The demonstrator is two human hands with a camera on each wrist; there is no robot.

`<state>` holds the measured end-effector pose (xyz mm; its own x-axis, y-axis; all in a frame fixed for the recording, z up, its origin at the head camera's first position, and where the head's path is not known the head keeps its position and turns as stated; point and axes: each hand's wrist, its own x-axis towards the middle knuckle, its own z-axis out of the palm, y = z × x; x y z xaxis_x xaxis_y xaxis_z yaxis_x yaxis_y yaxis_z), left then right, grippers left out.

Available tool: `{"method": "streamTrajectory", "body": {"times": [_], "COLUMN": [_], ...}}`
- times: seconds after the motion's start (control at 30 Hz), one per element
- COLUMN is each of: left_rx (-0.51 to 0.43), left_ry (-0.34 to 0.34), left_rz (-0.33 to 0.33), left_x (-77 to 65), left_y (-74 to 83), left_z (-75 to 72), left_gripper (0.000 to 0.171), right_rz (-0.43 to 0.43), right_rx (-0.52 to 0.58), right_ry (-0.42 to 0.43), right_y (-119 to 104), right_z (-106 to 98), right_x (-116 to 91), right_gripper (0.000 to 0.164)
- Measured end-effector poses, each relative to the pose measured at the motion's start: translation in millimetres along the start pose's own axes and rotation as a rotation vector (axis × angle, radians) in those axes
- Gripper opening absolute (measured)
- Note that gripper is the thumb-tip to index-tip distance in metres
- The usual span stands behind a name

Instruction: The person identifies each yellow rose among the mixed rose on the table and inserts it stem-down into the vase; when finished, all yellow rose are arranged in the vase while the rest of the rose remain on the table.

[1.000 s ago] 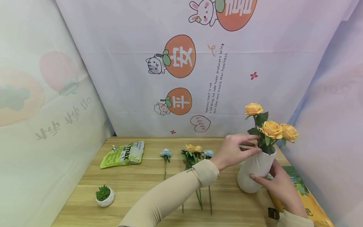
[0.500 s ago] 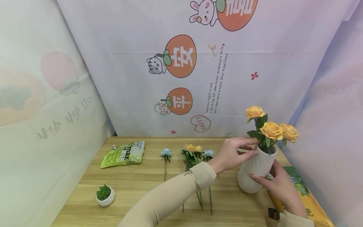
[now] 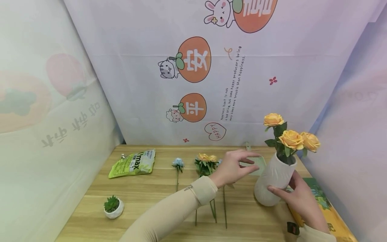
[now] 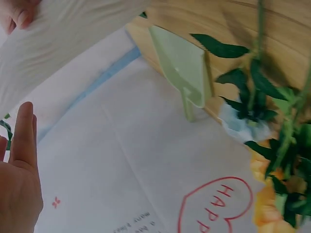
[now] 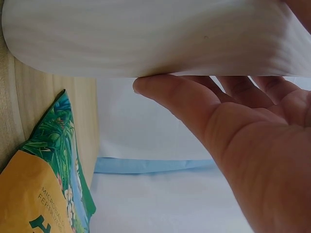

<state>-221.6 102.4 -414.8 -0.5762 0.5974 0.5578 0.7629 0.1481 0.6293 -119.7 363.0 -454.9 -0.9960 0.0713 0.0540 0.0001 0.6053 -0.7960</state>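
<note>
A white ribbed vase (image 3: 273, 183) stands at the right of the table with several yellow roses (image 3: 291, 139) in it. My right hand (image 3: 302, 198) grips its lower right side, thumb across the front and fingers behind. Up close, the right wrist view has the thumb (image 5: 170, 92) pressed along the vase wall. Left of the vase, my left hand (image 3: 237, 166) hangs in the air with fingers extended, holding nothing. Under its wrist lie yellow roses (image 3: 207, 158) and a blue flower (image 4: 243, 124) with long stems. Another blue flower (image 3: 178, 162) lies by itself further left.
A pale green dustpan (image 4: 182, 63) lies behind the left hand at the table's back edge. Along the right edge sits a yellow and green fertilizer bag (image 5: 39, 189). A lime pouch (image 3: 133, 163) and a small potted succulent (image 3: 114, 207) are on the left. Printed cloth encloses the table.
My left hand has drawn away from the vase mouth, leftward and slightly down, uncovering the vase rim and the green dustpan. The right hand keeps its grip on the vase.
</note>
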Motion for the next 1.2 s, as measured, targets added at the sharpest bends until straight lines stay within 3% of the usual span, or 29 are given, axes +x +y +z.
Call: {"method": "streamTrajectory", "body": {"times": [0.3,0.73,0.97,1.2], "left_rx": [-0.09,-0.095,-0.034,0.054], "left_ry": [0.022,0.025,0.017,0.014], "left_rz": [-0.157,-0.306,-0.422,-0.485], "left_x": [-35.2,-89.6,-115.0,-132.7], "left_y": [-29.6,-65.7,-78.6,-89.1], "left_z": [-21.7,-34.3,-47.0,-53.3], "left_gripper": [0.042,0.044,0.044,0.045], "right_rz": [0.023,0.038,0.041,0.036], "right_rx": [-0.013,-0.031,-0.03,-0.016], "right_ry": [-0.004,-0.01,-0.016,-0.016], "right_y": [-3,-2,-2,-6], "right_z": [-2,-2,-1,-1], "right_x": [1,1,1,0], "right_gripper": [0.115,0.115,0.115,0.115]}}
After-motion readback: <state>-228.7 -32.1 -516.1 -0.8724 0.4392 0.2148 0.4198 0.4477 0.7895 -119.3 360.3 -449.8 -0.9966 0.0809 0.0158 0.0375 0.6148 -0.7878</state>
